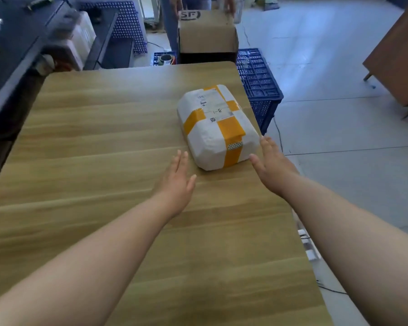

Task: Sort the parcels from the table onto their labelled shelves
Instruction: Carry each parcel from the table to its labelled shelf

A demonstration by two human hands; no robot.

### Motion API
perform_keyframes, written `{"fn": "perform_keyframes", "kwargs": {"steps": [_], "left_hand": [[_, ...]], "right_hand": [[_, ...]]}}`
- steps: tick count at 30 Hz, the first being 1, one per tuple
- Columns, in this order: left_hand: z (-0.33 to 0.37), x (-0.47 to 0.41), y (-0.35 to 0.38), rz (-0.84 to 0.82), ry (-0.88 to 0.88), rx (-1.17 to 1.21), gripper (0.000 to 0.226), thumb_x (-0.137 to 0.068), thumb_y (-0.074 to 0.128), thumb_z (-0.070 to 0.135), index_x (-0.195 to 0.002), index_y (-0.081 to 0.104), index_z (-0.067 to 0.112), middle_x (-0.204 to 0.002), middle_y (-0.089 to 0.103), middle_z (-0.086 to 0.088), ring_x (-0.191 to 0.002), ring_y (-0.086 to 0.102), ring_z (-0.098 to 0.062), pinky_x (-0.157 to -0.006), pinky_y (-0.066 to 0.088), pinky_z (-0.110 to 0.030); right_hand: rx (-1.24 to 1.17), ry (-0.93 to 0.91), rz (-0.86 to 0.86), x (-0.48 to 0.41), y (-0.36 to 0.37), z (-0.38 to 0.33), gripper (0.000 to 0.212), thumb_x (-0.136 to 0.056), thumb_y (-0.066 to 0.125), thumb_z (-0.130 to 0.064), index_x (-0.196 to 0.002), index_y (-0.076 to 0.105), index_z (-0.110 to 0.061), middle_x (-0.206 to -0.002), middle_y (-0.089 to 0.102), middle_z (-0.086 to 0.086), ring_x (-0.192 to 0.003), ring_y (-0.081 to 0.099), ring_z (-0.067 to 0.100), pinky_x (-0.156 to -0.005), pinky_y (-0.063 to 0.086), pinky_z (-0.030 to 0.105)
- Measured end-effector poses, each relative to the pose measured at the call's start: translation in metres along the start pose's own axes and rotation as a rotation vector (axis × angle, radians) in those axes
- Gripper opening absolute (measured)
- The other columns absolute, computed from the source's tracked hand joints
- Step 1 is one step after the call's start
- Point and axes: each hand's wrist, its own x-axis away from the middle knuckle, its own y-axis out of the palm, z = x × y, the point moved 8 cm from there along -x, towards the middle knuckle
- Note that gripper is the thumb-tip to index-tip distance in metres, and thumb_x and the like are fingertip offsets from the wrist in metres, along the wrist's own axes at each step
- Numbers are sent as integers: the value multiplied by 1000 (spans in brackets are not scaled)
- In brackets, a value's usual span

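Looking at a white, orange-taped parcel sitting right of centre on the worktop, close to the right edge. Hovering left hand and right hand either side of its near end, fingers lying straight, mostly together, gripping nothing. Spotting a cardboard box and blue crate at the far end.

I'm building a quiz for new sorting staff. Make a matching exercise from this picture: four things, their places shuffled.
1 blue plastic lattice crate
2 white plastic-wrapped parcel with orange tape
3 left hand
4 brown cardboard box marked SF

A on the light wooden table, near its right edge
B beyond the table's far end, another person's hand on it
C on the floor beside the table's right edge
D open, just left of the parcel's near end

Pairs: 1-C, 2-A, 3-D, 4-B
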Motion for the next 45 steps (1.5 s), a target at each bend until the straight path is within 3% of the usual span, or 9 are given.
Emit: {"fn": "perform_keyframes", "kwargs": {"steps": [4,9,11,15,21,28,33,42,45], "left_hand": [[-6,-49,4,27,-133,357,74,-99,40,40,-152,-6,17,-161,-6,0,-147,-3,-13,-117,2,-29],[-19,-76,43,-151,-343,956,69,-99,40,45,-153,0,28,-159,16,6,-144,21,-20,-117,20,-41],[-15,-77,47,-207,-321,1021,57,-101,36,43,-152,14,33,-152,29,14,-139,30,-13,-113,26,-36],[-11,-64,32,-201,-310,1043,43,-104,28,37,-146,27,31,-125,40,16,-119,40,-10,-102,32,-34],[-20,-19,9,-109,-317,1018,43,-103,32,38,-145,31,27,-130,44,14,-114,41,-7,-93,30,-30],[-21,74,-39,125,-308,1062,41,-103,36,32,-143,35,24,-131,47,12,-117,42,-6,-97,30,-27],[-22,177,-78,391,-308,1100,43,-103,36,31,-145,32,26,-131,47,12,-119,43,-6,-98,32,-26],[-45,407,-143,794,-342,992,47,-104,30,37,-150,21,33,-141,37,18,-131,34,-4,-106,28,-26],[-57,487,-160,937,-370,996,45,-103,31,35,-147,25,34,-133,41,21,-126,39,-2,-108,31,-27]], "right_hand": [[-339,164,75,-49,3,15,59,-99,34,-43,-150,15,-19,-158,17,6,-143,19,28,-114,22,49],[-595,331,-7,-67,33,21,63,-83,39,-62,-139,32,-34,-143,40,4,-129,39,33,-104,36,55],[-601,316,21,-66,37,20,66,-73,43,-68,-131,38,-38,-134,48,0,-122,46,28,-99,41,54],[-534,341,88,-55,31,22,67,-86,50,-57,-143,31,-27,-143,33,6,-127,38,28,-104,37,48],[-645,353,7,-6,38,10,62,-85,53,-59,-138,36,-31,-143,28,7,-121,44,31,-101,41,49],[-788,152,34,62,25,-33,52,-90,56,-45,-134,36,-25,-137,31,6,-119,43,26,-97,39,36],[-870,-36,-68,122,19,-87,65,-79,61,-56,-129,37,-23,-134,46,12,-119,49,27,-102,42,48],[-900,-385,-143,261,8,-219,45,-84,62,-46,-112,39,-20,-122,45,10,-111,51,26,-96,45,49],[-881,-519,-251,318,19,-271,63,-72,60,-65,-115,40,-23,-124,46,7,-111,53,24,-94,47,48]]}}
